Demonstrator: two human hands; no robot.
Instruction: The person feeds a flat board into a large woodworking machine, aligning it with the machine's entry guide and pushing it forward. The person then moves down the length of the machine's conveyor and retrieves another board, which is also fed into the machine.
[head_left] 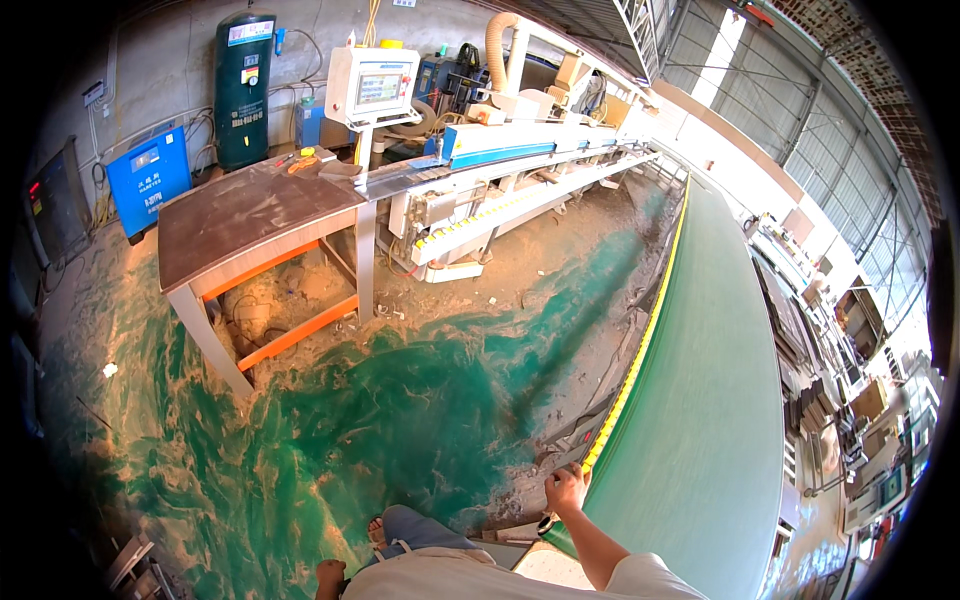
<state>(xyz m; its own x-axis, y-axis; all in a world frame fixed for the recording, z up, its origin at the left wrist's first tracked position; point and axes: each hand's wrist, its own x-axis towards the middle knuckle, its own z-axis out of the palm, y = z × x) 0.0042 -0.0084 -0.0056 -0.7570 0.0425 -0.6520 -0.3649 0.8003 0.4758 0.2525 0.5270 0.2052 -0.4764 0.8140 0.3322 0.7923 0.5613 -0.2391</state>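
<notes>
My right hand point(567, 488) is at the near end of a long green conveyor belt point(690, 390), beside the yellow strip point(640, 375) along its left edge. Its fingers are curled in; whatever they may hold is hidden. A small dark round thing shows below that hand, by the wrist. Low in the picture, my left hand point(330, 573) hangs beside my body with its fingers closed, and nothing is seen sticking out of it.
A brown-topped table point(260, 215) with orange rails stands at left, joined to a long machine point(500, 145) with a control screen point(375, 85). Behind are a blue cabinet point(150, 175) and a dark green tank point(243, 95). Dust covers the green floor point(400, 400). Stacked boards point(815, 405) lie right.
</notes>
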